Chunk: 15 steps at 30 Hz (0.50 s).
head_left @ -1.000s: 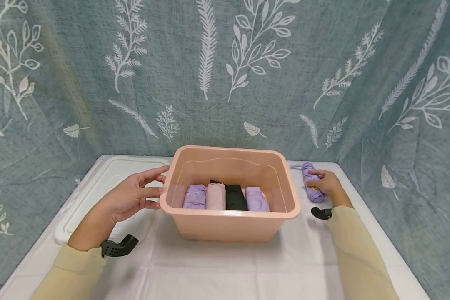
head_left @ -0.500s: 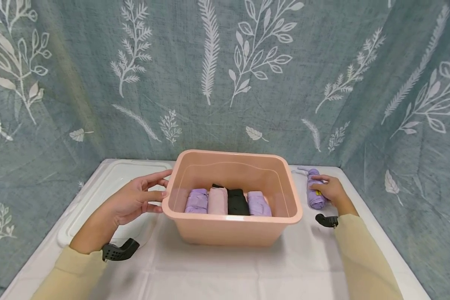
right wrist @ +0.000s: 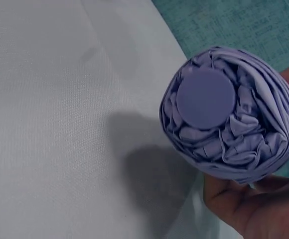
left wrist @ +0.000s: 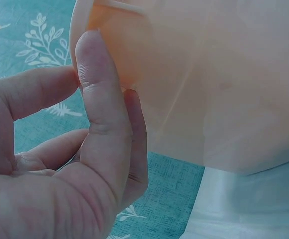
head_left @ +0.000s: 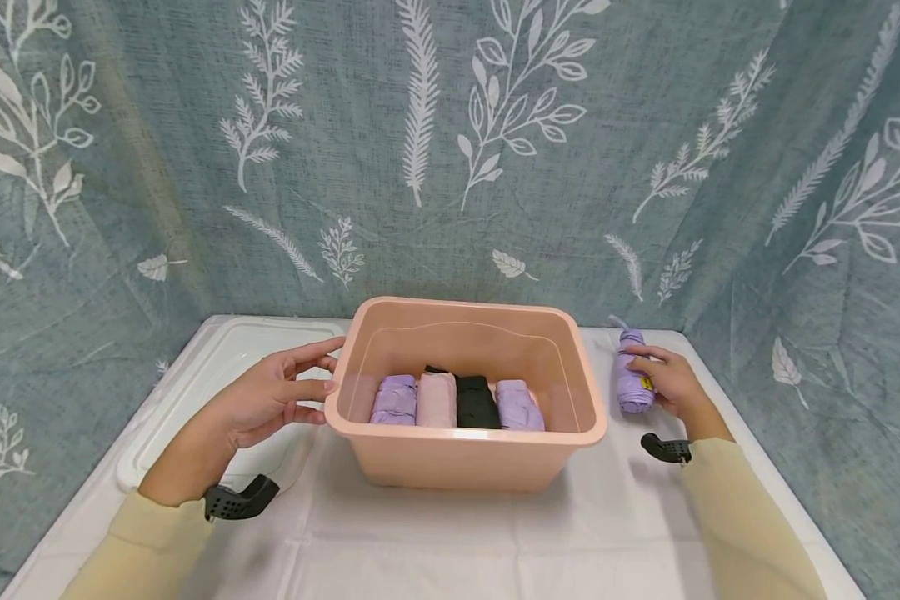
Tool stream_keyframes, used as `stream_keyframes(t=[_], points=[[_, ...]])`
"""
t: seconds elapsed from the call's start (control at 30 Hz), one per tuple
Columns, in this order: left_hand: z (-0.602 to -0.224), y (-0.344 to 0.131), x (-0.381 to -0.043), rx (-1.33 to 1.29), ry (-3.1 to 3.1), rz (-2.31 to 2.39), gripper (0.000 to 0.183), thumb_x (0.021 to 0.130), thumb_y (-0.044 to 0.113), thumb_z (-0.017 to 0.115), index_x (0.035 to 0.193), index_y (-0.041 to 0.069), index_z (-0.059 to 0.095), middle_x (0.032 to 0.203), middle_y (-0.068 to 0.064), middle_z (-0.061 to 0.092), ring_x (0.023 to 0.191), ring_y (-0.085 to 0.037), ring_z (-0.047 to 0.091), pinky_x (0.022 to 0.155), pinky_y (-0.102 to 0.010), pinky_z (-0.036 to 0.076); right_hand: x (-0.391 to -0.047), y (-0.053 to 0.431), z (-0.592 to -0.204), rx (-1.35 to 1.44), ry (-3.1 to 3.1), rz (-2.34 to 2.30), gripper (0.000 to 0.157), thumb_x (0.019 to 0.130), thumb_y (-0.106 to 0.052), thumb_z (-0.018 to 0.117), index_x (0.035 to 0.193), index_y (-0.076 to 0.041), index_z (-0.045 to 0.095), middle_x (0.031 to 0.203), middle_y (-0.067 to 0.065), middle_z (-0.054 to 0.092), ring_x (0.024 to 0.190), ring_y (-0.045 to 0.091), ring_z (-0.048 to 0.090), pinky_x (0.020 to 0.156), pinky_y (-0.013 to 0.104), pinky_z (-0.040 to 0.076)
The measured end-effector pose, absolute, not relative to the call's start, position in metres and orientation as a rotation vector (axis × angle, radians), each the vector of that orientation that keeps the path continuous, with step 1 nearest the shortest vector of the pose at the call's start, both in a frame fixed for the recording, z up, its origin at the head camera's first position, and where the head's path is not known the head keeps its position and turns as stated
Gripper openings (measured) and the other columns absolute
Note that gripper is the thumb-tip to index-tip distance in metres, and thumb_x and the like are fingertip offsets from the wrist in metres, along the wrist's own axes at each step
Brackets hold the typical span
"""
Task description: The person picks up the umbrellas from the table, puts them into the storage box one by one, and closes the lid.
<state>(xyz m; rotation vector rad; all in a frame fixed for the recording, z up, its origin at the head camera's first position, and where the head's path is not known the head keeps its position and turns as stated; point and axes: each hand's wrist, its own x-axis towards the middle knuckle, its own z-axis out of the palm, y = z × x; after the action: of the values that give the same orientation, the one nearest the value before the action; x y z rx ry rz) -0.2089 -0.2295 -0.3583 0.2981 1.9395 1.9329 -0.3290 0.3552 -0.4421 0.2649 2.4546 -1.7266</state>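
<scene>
A peach plastic bin (head_left: 465, 458) stands mid-table. Inside it a lavender roll (head_left: 395, 400), a pink roll (head_left: 437, 400), a black roll (head_left: 477, 402) and a second lavender roll (head_left: 519, 406) stand in a row. My left hand (head_left: 270, 396) rests its fairly straight fingers against the bin's left rim; the left wrist view shows the fingertips (left wrist: 95, 55) at that edge. Right of the bin, my right hand (head_left: 667, 379) grips a folded lavender umbrella (head_left: 634, 379) from its right side. The right wrist view shows the umbrella's round end (right wrist: 206, 98) and bunched fabric.
A white lid (head_left: 195, 400) lies on the white-covered table (head_left: 420, 542), left of the bin and partly under my left arm. A grey-green leaf-patterned curtain (head_left: 390, 167) closes off the back and both sides.
The umbrella has shifted slightly right with my right hand, and its strap now points upward at the far end. My left hand stays at the rim. The head view has shifted a little.
</scene>
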Motion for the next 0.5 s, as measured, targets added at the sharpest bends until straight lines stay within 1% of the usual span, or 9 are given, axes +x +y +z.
stream_keyframes(t=[0.1,0.2,0.3,0.4,0.5], points=[[-0.359,-0.229,-0.209,0.292,1.940,1.935,0.077,0.098,0.004,0.067,0.163,0.010,0.027,0.129,-0.007,0.047,0.085,-0.012,0.069,0.075,-0.031,0.064,-0.325,0.357,-0.438,0.241,2.413,-1.785,0.047,0.099,-0.022,0.066,0.145,-0.016,0.059,0.135,0.010,0.051,0.095,0.010,0.058,0.076,0.025,0.060],[-0.359,-0.229,-0.208,0.287,1.941,1.936,0.077,0.098,0.004,0.067,0.163,0.010,0.027,0.129,-0.007,0.046,0.085,-0.012,0.070,0.075,-0.031,0.064,-0.321,0.360,-0.433,0.203,2.368,-1.824,0.040,0.100,-0.022,0.065,0.140,-0.022,0.063,0.126,0.000,0.053,0.096,0.008,0.058,0.077,0.025,0.059],[-0.359,-0.229,-0.208,0.283,1.942,1.933,0.077,0.098,0.004,0.067,0.163,0.010,0.027,0.129,-0.007,0.046,0.085,-0.012,0.070,0.075,-0.031,0.064,-0.317,0.362,-0.429,0.158,2.297,-1.874,0.033,0.101,-0.019,0.066,0.133,-0.028,0.067,0.116,-0.007,0.056,0.094,0.008,0.060,0.077,0.026,0.060],[-0.359,-0.229,-0.208,0.284,1.943,1.928,0.077,0.098,0.005,0.067,0.163,0.010,0.028,0.130,-0.007,0.046,0.085,-0.012,0.069,0.075,-0.031,0.064,-0.313,0.362,-0.424,0.088,2.235,-1.905,0.034,0.100,-0.015,0.067,0.131,-0.029,0.067,0.112,-0.009,0.060,0.093,0.009,0.062,0.076,0.027,0.060],[-0.359,-0.229,-0.208,0.291,1.945,1.928,0.076,0.097,0.004,0.067,0.163,0.011,0.029,0.131,-0.008,0.045,0.086,-0.012,0.069,0.076,-0.031,0.064,-0.307,0.360,-0.418,0.022,2.189,-1.930,0.038,0.098,-0.012,0.070,0.133,-0.027,0.066,0.114,-0.007,0.061,0.097,0.012,0.062,0.079,0.028,0.061]])
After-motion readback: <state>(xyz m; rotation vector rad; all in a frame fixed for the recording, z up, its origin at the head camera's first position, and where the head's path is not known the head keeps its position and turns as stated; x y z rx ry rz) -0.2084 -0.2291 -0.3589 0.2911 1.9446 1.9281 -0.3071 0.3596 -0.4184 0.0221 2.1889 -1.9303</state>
